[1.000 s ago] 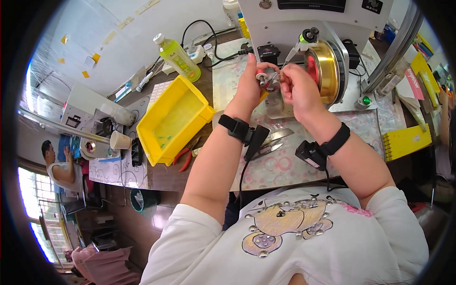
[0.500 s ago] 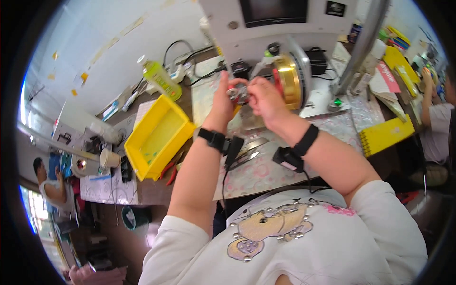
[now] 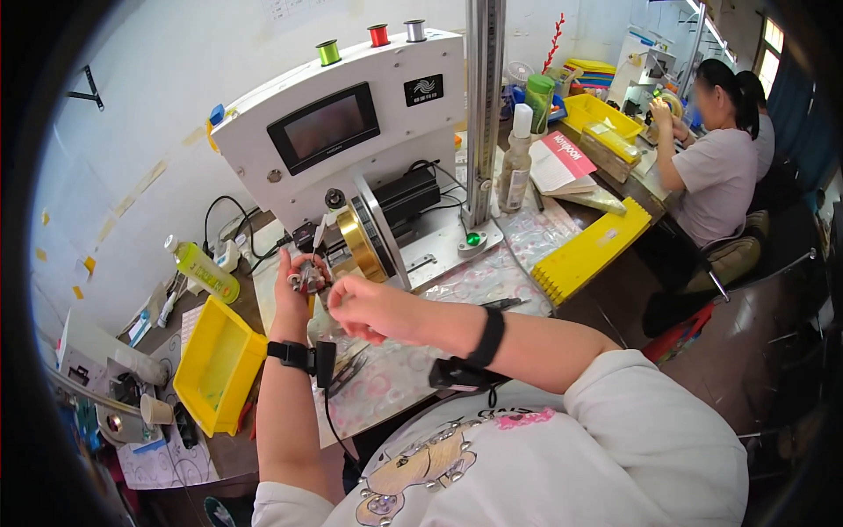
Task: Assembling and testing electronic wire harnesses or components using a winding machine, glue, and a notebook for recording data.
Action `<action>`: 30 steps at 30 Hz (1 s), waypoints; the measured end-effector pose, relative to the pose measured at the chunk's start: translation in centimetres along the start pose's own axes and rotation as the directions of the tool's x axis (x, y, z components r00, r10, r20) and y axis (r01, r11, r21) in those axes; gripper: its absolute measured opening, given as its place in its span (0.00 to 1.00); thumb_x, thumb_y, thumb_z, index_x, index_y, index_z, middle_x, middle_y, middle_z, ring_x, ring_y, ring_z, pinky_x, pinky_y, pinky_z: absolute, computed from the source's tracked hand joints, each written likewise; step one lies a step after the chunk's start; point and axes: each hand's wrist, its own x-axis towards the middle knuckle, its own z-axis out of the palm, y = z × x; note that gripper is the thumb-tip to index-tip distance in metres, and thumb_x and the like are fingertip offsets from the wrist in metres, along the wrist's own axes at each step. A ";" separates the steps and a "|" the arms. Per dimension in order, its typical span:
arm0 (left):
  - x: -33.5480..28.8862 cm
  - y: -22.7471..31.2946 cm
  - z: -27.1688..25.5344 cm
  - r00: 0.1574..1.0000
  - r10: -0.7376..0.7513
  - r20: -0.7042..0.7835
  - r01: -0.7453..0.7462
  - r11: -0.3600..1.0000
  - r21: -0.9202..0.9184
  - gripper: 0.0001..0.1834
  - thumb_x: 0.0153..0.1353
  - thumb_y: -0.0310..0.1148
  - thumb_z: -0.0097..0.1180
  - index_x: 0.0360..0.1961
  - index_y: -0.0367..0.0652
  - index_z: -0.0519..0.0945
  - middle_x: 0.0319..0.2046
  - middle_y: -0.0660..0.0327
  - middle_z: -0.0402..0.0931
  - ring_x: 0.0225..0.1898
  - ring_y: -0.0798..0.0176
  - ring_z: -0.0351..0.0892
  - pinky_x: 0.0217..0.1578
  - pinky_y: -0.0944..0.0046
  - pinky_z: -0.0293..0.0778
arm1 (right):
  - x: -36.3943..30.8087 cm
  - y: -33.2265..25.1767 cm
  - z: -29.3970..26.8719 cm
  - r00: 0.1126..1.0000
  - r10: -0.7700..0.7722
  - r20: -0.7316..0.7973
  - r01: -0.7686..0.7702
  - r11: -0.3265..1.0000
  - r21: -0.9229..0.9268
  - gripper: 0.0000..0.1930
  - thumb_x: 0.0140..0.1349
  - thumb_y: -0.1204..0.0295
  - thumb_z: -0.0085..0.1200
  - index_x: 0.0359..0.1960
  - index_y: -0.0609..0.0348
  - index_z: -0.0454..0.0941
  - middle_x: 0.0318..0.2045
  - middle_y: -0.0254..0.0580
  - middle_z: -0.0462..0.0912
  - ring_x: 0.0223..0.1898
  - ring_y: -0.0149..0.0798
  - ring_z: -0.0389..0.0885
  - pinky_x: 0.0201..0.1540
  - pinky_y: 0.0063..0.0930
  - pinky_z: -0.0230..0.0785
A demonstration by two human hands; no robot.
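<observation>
My left grip point(image 3: 291, 300) holds a small silvery metal fixture point(image 3: 307, 279). I cannot tell whether my right grip point(image 3: 369, 309), just beside it, holds anything.

- Machine point(image 3: 250, 123): black badge point(image 3: 426, 90) with a white swirl emblem over a line of small pale characters.
- Screen point(image 3: 323, 127) on the machine: tiny pale lettering along its lower frame.
- Booklet point(image 3: 569, 153): large white lettering on the cover's pink part.
- Green bottle point(image 3: 207, 272): printed label, too small to read.
- Clear bottle point(image 3: 515, 186): pale label, unreadable.
- Sheet point(image 3: 285, 9) on the wall point(image 3: 167, 79): faint print, unreadable.
</observation>
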 end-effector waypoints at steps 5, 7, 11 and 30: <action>0.1 -0.2 0.0 0.998 -0.006 0.061 -0.002 0.992 0.123 0.36 0.64 0.60 0.26 0.27 0.39 0.76 0.21 0.59 0.75 0.24 0.64 0.75 0.25 0.71 0.67 | -11.9 -4.2 -4.8 0.997 0.025 0.074 0.000 0.947 -0.320 0.09 0.61 0.68 0.50 0.41 0.55 0.69 0.28 0.27 0.72 0.26 0.19 0.67 0.27 0.13 0.61; 0.4 -0.5 -0.2 0.996 0.010 0.083 -0.022 0.989 0.149 0.36 0.65 0.60 0.26 0.27 0.39 0.76 0.21 0.59 0.74 0.25 0.64 0.75 0.26 0.71 0.67 | -17.3 -5.1 -7.1 0.989 0.003 -0.145 -0.057 0.927 -0.371 0.09 0.60 0.70 0.51 0.41 0.55 0.70 0.31 0.25 0.72 0.29 0.18 0.68 0.30 0.13 0.62; 0.9 -0.2 -1.8 0.998 0.022 0.065 -0.033 0.986 0.164 0.34 0.66 0.57 0.26 0.31 0.37 0.76 0.23 0.58 0.75 0.27 0.63 0.75 0.31 0.68 0.68 | -27.2 -7.3 -9.2 0.880 0.089 -0.467 -0.277 0.895 -0.350 0.07 0.60 0.70 0.51 0.39 0.54 0.71 0.29 0.27 0.72 0.29 0.20 0.68 0.29 0.15 0.62; 4.1 1.2 -14.1 0.991 -0.130 -0.028 0.132 0.989 0.063 0.25 0.66 0.47 0.40 0.51 0.35 0.70 0.42 0.53 0.75 0.45 0.58 0.74 0.48 0.62 0.68 | -46.2 16.0 -0.6 0.396 0.915 -0.083 -0.906 0.374 -0.198 0.07 0.43 0.73 0.51 0.24 0.62 0.78 0.22 0.48 0.79 0.25 0.42 0.79 0.28 0.35 0.68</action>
